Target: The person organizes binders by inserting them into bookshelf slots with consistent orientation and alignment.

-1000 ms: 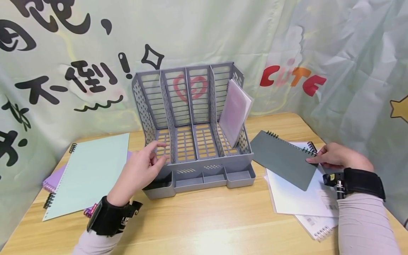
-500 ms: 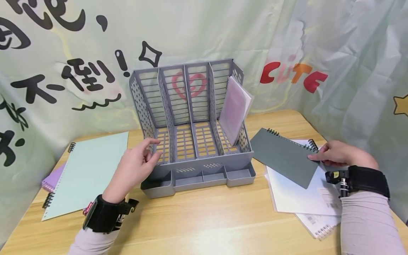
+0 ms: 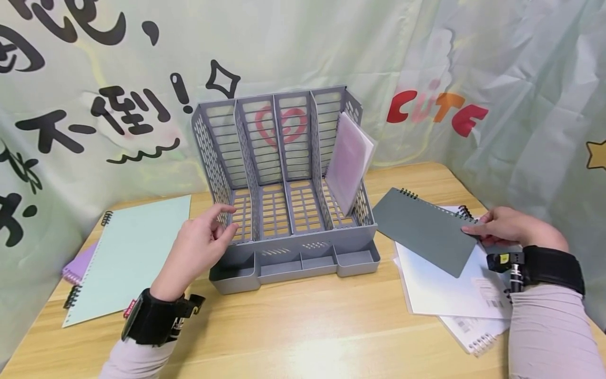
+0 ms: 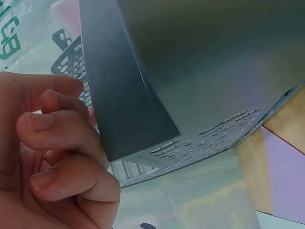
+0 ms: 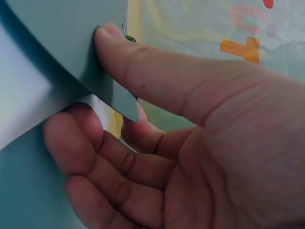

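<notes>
At the right, my right hand [image 3: 513, 227] pinches a corner of a dark grey-green spiral notebook [image 3: 423, 231]. In the right wrist view my thumb lies on its cover [image 5: 71, 33], with fingers curled beneath. The notebook lies tilted over a white-and-blue notebook [image 3: 445, 289]. My left hand [image 3: 199, 247] is by the front left corner of a grey desk file organizer [image 3: 293, 237], holding nothing, its fingers loosely bent. Whether it touches the organizer [image 4: 128, 86] I cannot tell. A pink-covered notebook [image 3: 347, 160] stands leaning in the organizer's rightmost slot.
On the left lie a pale green spiral notebook [image 3: 132, 258] and a purple notebook [image 3: 78, 268] partly under it. Another white spiral notebook [image 3: 468, 329] pokes out below the right pile. A printed cloth [image 3: 293, 47] hangs behind the wooden table [image 3: 303, 337].
My right hand has shifted slightly right with the pinched notebook, whose corner has moved with it. The left hand stays near the organizer. The head view has tilted a little.
</notes>
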Action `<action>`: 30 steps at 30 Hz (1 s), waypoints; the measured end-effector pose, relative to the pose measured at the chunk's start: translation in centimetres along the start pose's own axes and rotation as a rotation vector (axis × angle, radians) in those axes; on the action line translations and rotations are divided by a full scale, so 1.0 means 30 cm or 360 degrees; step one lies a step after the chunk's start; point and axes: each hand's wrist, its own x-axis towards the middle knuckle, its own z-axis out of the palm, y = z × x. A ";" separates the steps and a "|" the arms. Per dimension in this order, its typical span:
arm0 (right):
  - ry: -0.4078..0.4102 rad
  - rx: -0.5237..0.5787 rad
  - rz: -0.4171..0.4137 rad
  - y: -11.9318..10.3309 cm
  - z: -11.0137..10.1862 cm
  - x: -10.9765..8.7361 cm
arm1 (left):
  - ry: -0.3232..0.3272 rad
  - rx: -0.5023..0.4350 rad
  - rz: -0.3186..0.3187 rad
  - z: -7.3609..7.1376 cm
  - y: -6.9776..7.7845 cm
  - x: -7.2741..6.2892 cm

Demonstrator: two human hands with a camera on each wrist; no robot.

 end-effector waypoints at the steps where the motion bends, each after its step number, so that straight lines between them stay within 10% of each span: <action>1: -0.0004 0.0009 0.0004 -0.002 -0.001 -0.002 | 0.0000 -0.0003 -0.0001 -0.001 0.001 0.000; 30: 0.0176 -0.0117 -0.0135 0.003 -0.020 -0.035 | -0.0014 0.0003 -0.0008 0.001 0.000 -0.002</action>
